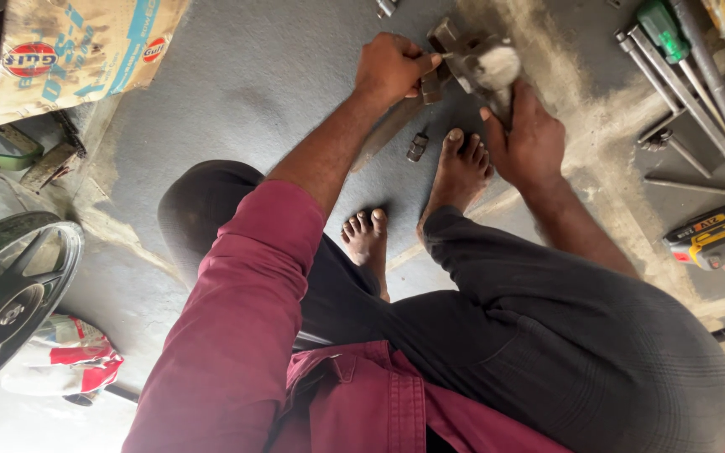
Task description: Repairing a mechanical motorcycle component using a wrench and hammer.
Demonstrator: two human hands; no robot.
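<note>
Floor (237, 75): grey concrete, dusty and streaked with pale grit towards the far right; it carries everything here.
Wheel (6, 294): a black alloy wheel with its tyre, at the floor's left edge, well apart from the work.
Cardboard box (77, 42): worn, printed, in the far left corner.
Cordless power tool (715, 239): yellow and black, lying at the right edge.
Long steel tools (681, 92): bars and extension rods, plus a green-handled screwdriver (660, 25), fanned out in the far right corner.
Metal part (476, 63): a grimy grey block-shaped assembly with a rounded pale end, on the floor at the far middle, just beyond the bare foot (459, 172).
Left hand (392, 67): closed, fingers pinching something small against the left side of the metal part; what it pinches I cannot tell.
Right hand (526, 138): wrapped around the near right side of the metal part, steadying it.
Small socket (417, 147): a short dark cylinder lying loose just beside the toes.
Doing it well: judging by the grips, the right hand should hold the part firm against the floor while the left works squarely, keeping the toes clear.
</note>
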